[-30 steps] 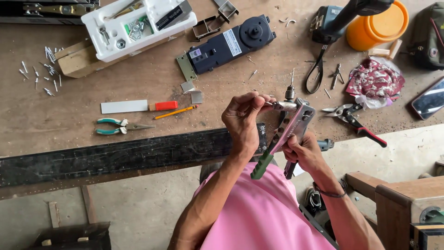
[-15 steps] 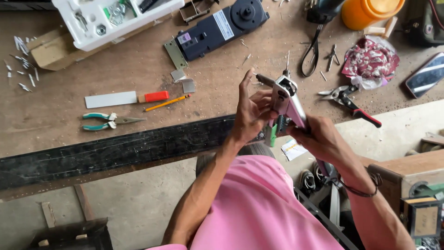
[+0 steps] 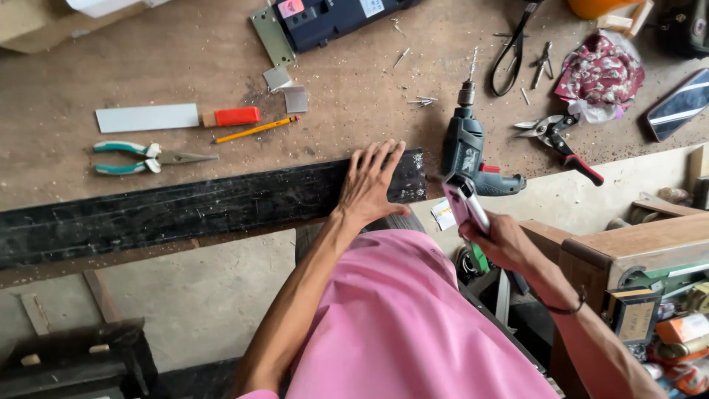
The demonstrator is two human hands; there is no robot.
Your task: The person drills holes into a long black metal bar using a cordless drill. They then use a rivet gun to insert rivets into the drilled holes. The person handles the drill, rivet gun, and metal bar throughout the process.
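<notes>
Silvery metal bracket piece (image 3: pixel 467 205), narrow and flat-ish with a green handle sticking out below it, is what's in play, held off the front edge of the worn brown wooden bench (image 3: pixel 148 66), just below the drill. But going left to right:

Far left on the bench there's a pair of needle-nose pliers with teal and white grips (image 3: pixel 148 157), lying flat with the nose pointing right. Above that, a flat white rectangular strip (image 3: pixel 146 117) with a small red block (image 3: pixel 236 116) right at its right end, and a yellow pencil (image 3: pixel 256 129) just beside that. Two little square grey metal plates (image 3: pixel 286 89) sit close together above the pencil, near a dark blue boxy device on a metal base plate (image 3: pixel 325 18) at the top edge.

Along the front runs a long black scuffed beam (image 3: pixel 185 210). The left hand (image 3: pixel 369 185) lies open, palm down, fingers spread, pressing on the beam's right end.

Next over, a dark green power drill (image 3: pixel 467 144) lies on the bench, bit pointing away. The right hand (image 3: pixel 502 240) is closed around the bracket piece. Further right: red-handled snips (image 3: pixel 561 140) and a crumpled red patterned cloth (image 3: pixel 598 74).
</notes>
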